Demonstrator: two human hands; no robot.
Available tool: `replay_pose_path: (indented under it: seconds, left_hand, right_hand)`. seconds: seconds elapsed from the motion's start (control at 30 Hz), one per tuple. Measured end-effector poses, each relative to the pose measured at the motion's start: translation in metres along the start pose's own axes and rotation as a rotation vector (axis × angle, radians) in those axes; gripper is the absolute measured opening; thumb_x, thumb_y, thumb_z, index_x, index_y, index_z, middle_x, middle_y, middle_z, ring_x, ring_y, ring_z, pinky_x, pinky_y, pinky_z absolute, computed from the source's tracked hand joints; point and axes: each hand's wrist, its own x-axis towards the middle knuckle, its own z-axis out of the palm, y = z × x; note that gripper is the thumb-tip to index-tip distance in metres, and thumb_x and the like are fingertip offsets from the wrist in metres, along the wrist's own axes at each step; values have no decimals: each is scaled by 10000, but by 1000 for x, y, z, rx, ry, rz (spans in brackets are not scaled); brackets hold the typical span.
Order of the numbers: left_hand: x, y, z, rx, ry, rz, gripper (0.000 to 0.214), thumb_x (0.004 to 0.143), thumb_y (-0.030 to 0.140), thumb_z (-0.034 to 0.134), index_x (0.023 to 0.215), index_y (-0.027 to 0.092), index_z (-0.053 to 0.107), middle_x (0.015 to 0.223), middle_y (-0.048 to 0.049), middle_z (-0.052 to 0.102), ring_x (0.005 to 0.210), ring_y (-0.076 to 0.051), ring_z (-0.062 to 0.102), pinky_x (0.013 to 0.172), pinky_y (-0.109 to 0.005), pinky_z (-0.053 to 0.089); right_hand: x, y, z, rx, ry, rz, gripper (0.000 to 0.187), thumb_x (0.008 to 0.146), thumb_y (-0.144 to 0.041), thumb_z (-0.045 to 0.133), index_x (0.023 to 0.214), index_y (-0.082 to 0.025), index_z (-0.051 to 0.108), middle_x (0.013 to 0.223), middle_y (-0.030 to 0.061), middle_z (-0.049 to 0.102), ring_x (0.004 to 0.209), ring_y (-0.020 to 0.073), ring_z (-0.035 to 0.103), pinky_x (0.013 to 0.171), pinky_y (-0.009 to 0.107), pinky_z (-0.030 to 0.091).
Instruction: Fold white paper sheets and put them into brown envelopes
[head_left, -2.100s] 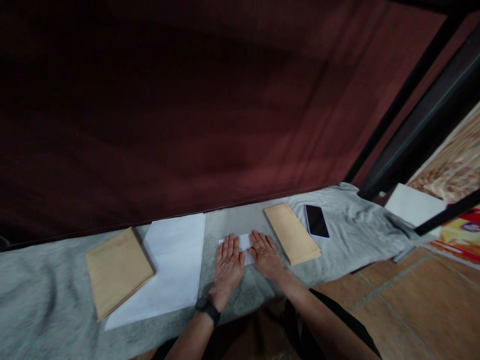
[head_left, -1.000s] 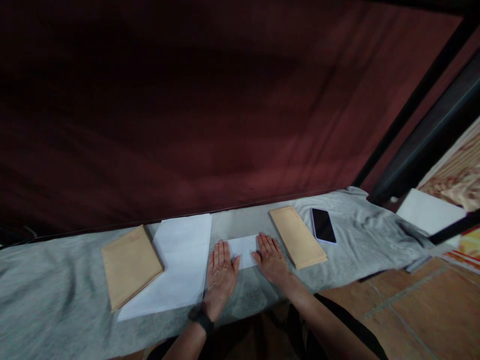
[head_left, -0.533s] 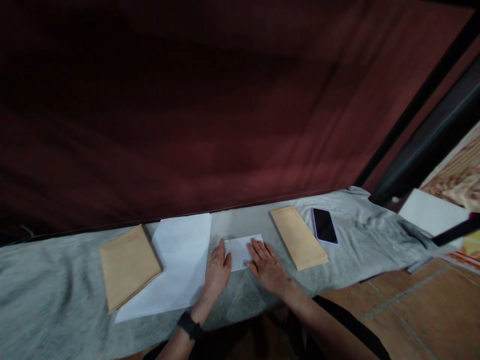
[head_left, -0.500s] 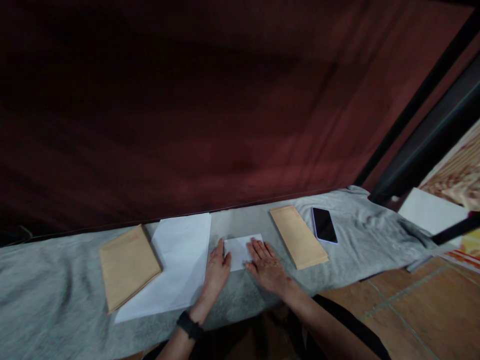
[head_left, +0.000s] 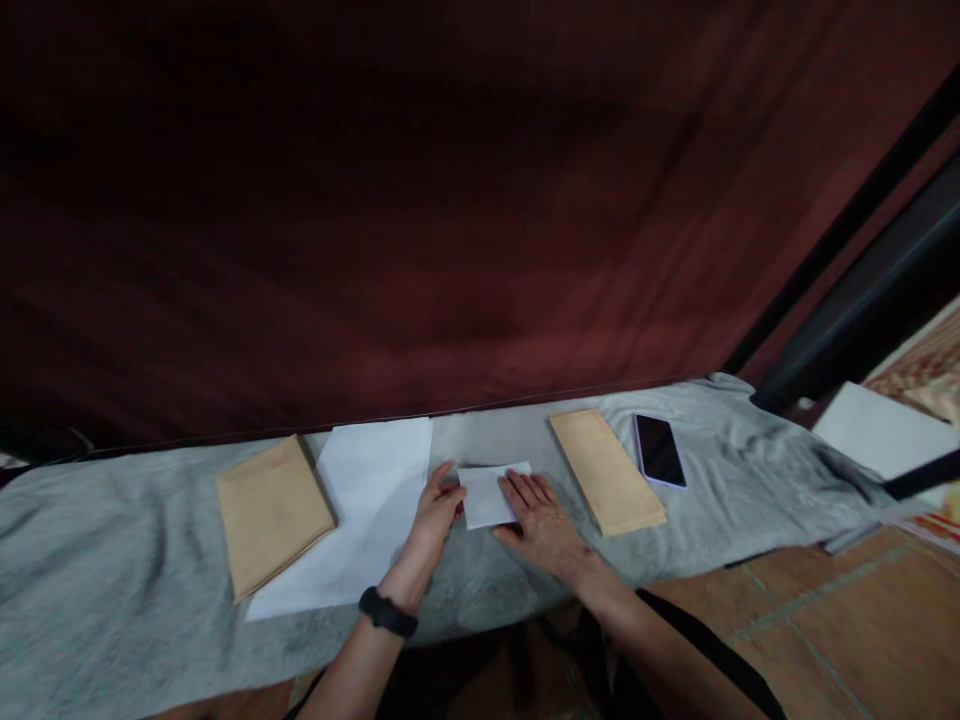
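A small folded white paper [head_left: 486,492] lies on the grey cloth [head_left: 112,600] in front of me. My left hand [head_left: 433,511], with a black wristband, pinches the paper's left edge with curled fingers. My right hand [head_left: 541,512] lies flat with fingers stretched out, its fingertips pressing the paper's right part. A large white sheet [head_left: 367,500] lies just left of my left hand.
A tan envelope [head_left: 271,510] overlaps the white sheet's left side. Another tan envelope [head_left: 606,468] lies to the right, with a dark phone [head_left: 658,450] beyond it. A dark red curtain [head_left: 420,200] hangs behind. A white sheet [head_left: 877,430] sits at far right above a tiled floor [head_left: 862,640].
My left hand slid off the top of the folded paper to its left edge and curled onto it. My right hand stayed flat on the paper's right side. The view shifted slightly.
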Motion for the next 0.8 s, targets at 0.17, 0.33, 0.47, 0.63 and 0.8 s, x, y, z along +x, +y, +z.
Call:
replay_pose_path:
  seconds: [0.17,0.33,0.47,0.63,0.8]
  left_hand:
    - [-2,14,-2,-230,-56,12,683,668,376,669,1293,111,594,723,8,651,643,-143,616,590,-250,447]
    - [-7,28,1,-268,-127,143,612,677,393,731,1239,165,647,1042,-80,725,914,-208,678,751,-285,513]
    - [-12,33,0,-226,-244,122,505,681,488,767,1066,167,702,913,-55,742,747,-189,671,678,-279,510]
    - [-6,19,-2,9,-118,149,434,696,598,706,784,174,667,640,6,642,561,-147,571,510,-232,410]
    - [1,4,0,242,-110,160,330,781,498,635,648,208,553,531,45,525,495,-141,518,468,-233,378]
  right_hand:
    - [11,8,-19,272,128,106,423,958,-145,398,1294,-219,644,1273,67,695,1123,213,660,1000,339,486]
    - [22,20,-28,664,168,238,289,944,-400,531,945,-187,726,828,43,750,764,213,684,663,287,520]
    - [24,25,-20,1005,48,291,290,824,-448,658,893,-171,702,738,14,713,640,180,635,561,267,484]
    - [26,36,-8,1177,140,410,334,799,-507,659,877,-183,653,726,13,690,618,169,628,566,270,505]
    - [33,49,2,915,310,483,279,837,-458,561,862,-191,639,700,11,661,648,177,622,594,273,503]
